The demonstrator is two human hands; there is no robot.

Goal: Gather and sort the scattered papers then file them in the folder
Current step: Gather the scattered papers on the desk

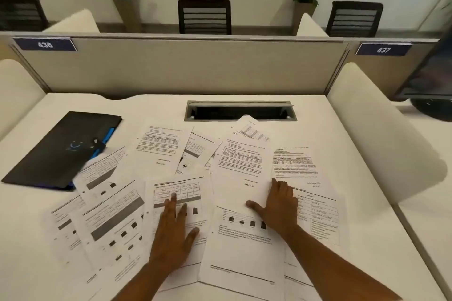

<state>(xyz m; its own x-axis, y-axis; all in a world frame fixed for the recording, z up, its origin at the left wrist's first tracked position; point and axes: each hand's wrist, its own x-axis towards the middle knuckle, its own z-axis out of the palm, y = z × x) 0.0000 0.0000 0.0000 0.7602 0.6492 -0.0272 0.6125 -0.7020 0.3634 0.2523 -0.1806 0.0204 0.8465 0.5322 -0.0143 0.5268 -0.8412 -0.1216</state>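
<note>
Here both the left hand point(175, 232) and right hand point(277, 205) lie spread flat on scattered papers point(161, 146).

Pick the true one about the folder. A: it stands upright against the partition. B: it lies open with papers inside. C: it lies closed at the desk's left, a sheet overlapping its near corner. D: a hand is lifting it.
C: the folder lies flat and closed on the left, apart from both hands, and a sheet covers its near corner.
</note>
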